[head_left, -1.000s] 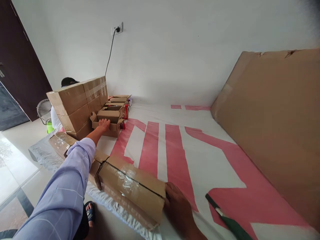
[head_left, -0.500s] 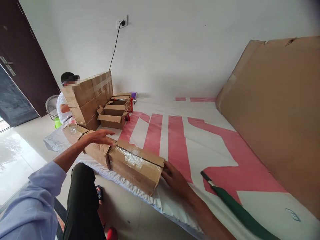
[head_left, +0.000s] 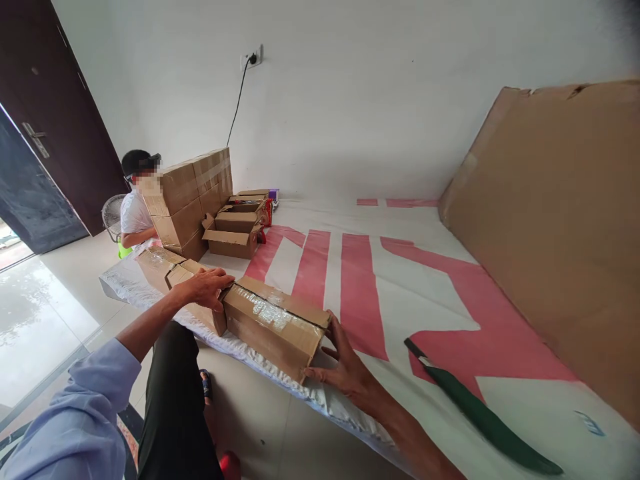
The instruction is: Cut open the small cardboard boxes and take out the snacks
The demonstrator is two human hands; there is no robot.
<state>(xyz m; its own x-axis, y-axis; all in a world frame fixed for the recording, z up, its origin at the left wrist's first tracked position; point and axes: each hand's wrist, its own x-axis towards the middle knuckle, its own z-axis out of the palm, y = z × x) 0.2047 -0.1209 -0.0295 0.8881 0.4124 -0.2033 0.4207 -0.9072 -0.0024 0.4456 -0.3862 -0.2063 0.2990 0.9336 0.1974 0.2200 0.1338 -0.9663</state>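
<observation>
A long taped cardboard box (head_left: 273, 325) lies at the near edge of a white and pink printed sheet (head_left: 400, 293). My left hand (head_left: 204, 289) grips its left end, fingers curled over the top. My right hand (head_left: 343, 368) holds its right end, fingers spread against the side. Another flat taped box (head_left: 165, 263) lies just left of it, partly behind my left hand.
A stack of sealed cartons (head_left: 193, 197) and smaller open boxes (head_left: 233, 233) stand at the far left. A person (head_left: 134, 207) sits behind them. A large cardboard sheet (head_left: 550, 220) leans at the right. A green-sheathed blade (head_left: 480, 417) lies near my right arm.
My left hand drew back from the far open boxes and came down on the left end of the long box. My right hand stayed at its right end.
</observation>
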